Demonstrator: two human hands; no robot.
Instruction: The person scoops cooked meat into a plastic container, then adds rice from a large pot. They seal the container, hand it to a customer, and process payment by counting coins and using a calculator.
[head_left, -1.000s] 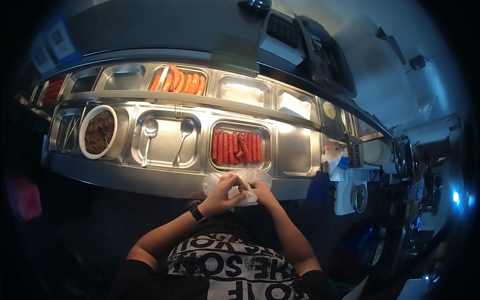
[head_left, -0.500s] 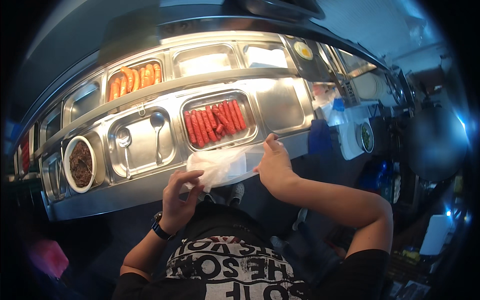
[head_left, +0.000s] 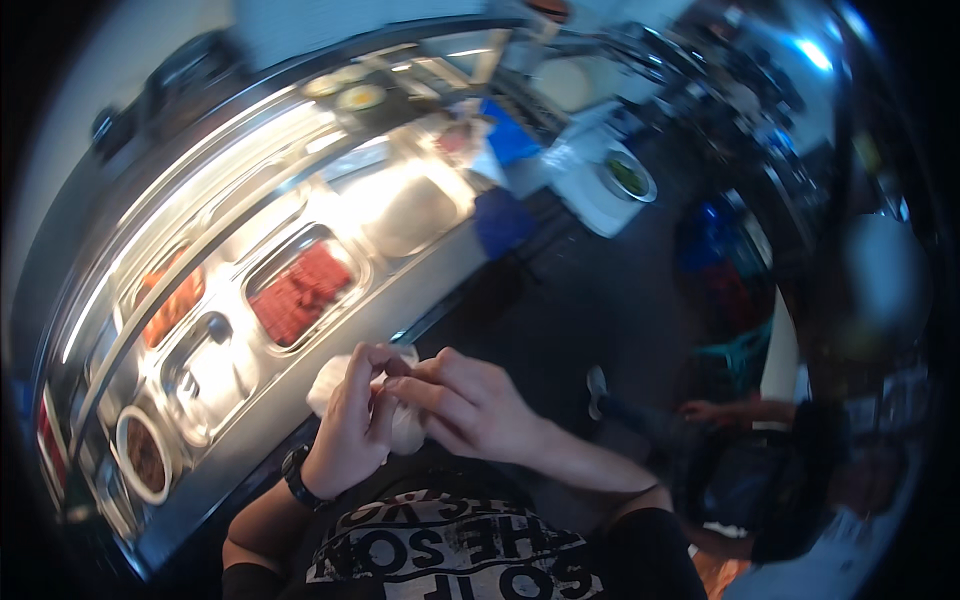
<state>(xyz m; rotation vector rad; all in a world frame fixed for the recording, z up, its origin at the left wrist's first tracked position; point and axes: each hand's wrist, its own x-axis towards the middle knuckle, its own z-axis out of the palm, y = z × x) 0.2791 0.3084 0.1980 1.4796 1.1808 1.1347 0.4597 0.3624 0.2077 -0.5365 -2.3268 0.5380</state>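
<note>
The left hand (head_left: 345, 425) and right hand (head_left: 475, 408) have come together again, and the white bag (head_left: 406, 431) is now bunched.

bag (head_left: 407, 428) between left grip (head_left: 345, 430) and right grip (head_left: 478, 405) | clock from bag: sausages (head_left: 300, 295) in pan (head_left: 365, 275) on table (head_left: 405, 286), 11 o'clock | food (head_left: 143, 458) in bowl (head_left: 121, 445), 9 o'clock | eggs (head_left: 360, 97), 12 o'clock | another person (head_left: 760, 475), 3 o'clock

The left hand (head_left: 345, 430) and right hand (head_left: 475, 405) covered much of the white bag (head_left: 406, 432), so its contents could not be told. Blur ran the red sausages (head_left: 303, 292) together and smeared the orange sausages (head_left: 174, 305) past counting. Shadow obscured the co-worker (head_left: 765, 485) at the right. The lower edge cut off the printed black shirt (head_left: 455, 540).
</note>
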